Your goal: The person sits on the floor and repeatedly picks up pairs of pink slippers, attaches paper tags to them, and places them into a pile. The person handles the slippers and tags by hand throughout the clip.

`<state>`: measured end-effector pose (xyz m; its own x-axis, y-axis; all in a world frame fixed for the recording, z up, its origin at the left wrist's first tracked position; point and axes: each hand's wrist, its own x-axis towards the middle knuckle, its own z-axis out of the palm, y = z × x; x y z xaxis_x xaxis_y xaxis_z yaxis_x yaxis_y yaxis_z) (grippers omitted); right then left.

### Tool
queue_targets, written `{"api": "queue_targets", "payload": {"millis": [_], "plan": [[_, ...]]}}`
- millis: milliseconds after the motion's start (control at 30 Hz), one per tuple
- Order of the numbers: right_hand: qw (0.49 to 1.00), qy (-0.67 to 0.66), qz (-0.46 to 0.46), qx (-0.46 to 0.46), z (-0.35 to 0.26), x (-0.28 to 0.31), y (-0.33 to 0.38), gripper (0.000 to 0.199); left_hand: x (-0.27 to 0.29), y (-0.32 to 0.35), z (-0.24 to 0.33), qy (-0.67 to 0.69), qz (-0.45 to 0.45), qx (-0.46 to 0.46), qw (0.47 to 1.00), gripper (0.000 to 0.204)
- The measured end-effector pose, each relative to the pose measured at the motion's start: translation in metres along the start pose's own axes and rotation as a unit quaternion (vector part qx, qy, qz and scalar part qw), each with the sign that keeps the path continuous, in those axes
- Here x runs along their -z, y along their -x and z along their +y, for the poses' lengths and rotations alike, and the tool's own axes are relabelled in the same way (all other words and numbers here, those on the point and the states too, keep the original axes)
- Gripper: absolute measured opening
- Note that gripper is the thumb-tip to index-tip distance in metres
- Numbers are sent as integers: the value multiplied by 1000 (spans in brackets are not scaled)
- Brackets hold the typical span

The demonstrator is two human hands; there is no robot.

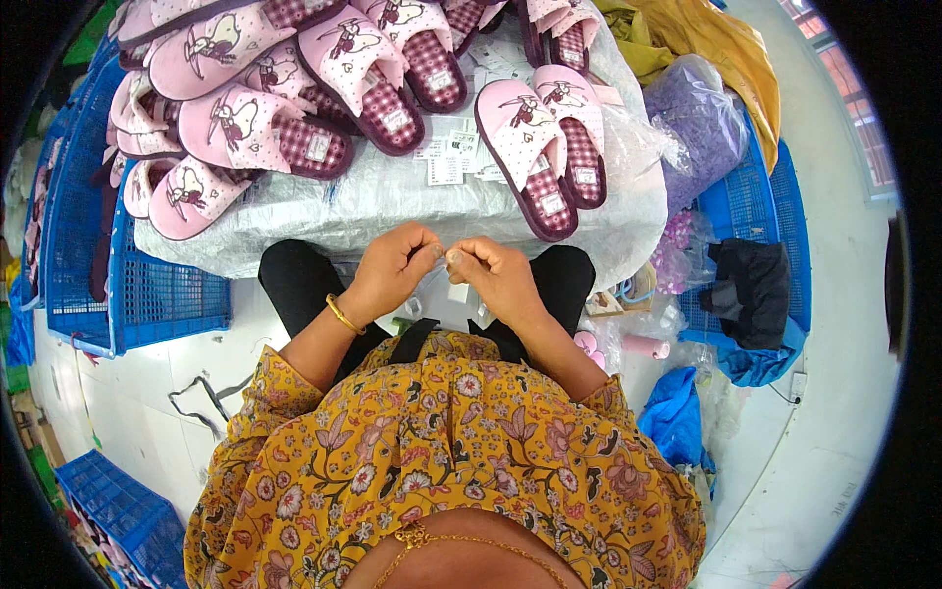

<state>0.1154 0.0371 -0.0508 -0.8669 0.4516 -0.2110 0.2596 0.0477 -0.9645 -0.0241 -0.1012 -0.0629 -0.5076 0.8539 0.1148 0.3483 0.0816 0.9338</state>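
My left hand (394,267) and my right hand (491,272) meet over my lap, fingertips pinched together on a small thin item between them, too small to make out. A small white tag (458,292) hangs just below my right fingers. A gold bangle (343,314) circles my left wrist. In front of me a table covered in silvery plastic sheet (392,196) carries several pink slippers; the nearest pair (549,147) lies just beyond my right hand. Loose white paper tags (446,162) lie on the sheet near the middle.
Blue plastic crates (147,294) stand at the left and another (756,196) at the right, holding a dark cloth (751,290). A clear bag of purple material (697,123) and yellow fabric (706,49) sit at the right. A blue bag (677,417) lies on the floor.
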Motion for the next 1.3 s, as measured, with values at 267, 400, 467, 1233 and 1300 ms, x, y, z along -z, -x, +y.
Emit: {"api": "queue_targets", "payload": {"millis": [267,400,467,1233,1300], "plan": [[998,50,-1,39,4,8,-3,17,4,-13,12,-57,-40,-41,997,12],[950,172,115,234,8,15,-5,17,12,-50,16,-90,-1,-94,992,13],[943,165,114,266,7,18,-5,15,24,-89,17,-193,59,-150,968,23],[990,-6,72,124,18,27,7,12,51,-233,14,-407,-251,-77,875,21],[990,-9,72,124,19,27,8,12,54,-236,9,-384,-279,-62,878,23]]}}
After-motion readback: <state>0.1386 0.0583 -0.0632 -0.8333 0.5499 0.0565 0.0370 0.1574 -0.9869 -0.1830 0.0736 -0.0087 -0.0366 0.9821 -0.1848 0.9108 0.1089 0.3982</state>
